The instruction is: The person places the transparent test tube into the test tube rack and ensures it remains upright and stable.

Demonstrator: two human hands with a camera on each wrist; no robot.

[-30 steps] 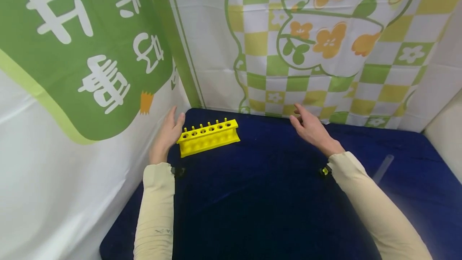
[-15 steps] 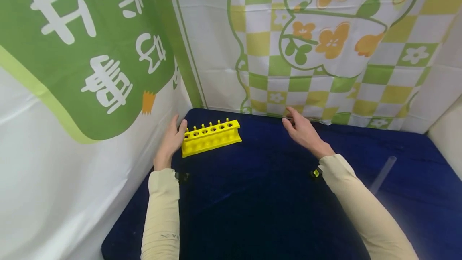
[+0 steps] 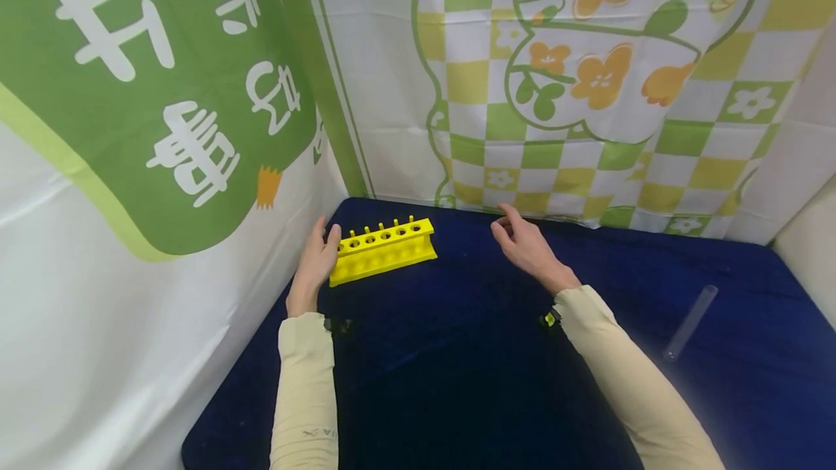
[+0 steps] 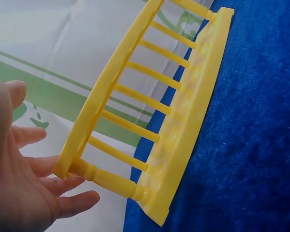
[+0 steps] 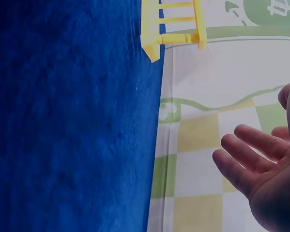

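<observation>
A yellow test tube rack (image 3: pixel 382 261) stands on the dark blue table, a row of round holes along its top and short pegs behind them. My left hand (image 3: pixel 315 265) is at the rack's left end, thumb raised and fingers spread. In the left wrist view the left hand's fingers (image 4: pixel 77 204) reach around the near end post of the rack (image 4: pixel 186 137), loosely bent rather than gripping. My right hand (image 3: pixel 530 251) hovers to the right of the rack with nothing in it. Its fingers (image 5: pixel 232 164) look relaxed and slightly bent in the right wrist view.
A clear test tube (image 3: pixel 691 323) lies on the table to the right, beyond my right forearm. Printed cloth walls (image 3: pixel 392 93) rise along the table's back and left edges, close behind the rack and my left hand. Blue cloth (image 3: pixel 444 383) covers the tabletop.
My right hand has come left and a little nearer, towards the rack. The left hand has moved slightly right, up to the rack's end. More of the clear tube shows beside my right arm.
</observation>
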